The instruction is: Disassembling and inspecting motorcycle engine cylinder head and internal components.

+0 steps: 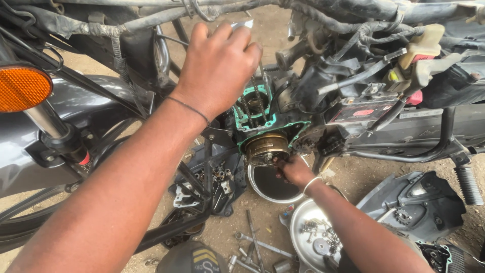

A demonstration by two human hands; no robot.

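While left hand [217, 65] grips chain [258, 98], tools [257, 247] litter ground.

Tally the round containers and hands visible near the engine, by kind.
Hands: 2 (left hand, right hand)
Dark-filled round bowl: 1
Round metal tray of small parts: 1
Total: 4

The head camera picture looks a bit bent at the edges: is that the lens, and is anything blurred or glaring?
Head view: soft, even daylight with no hard shadows; the wide lens bows the edges, stretching the left hand and its forearm; the engine block and the right hand look sharp; the orange reflector glows brightly, without harsh glare; the tools on the ground look slightly soft.
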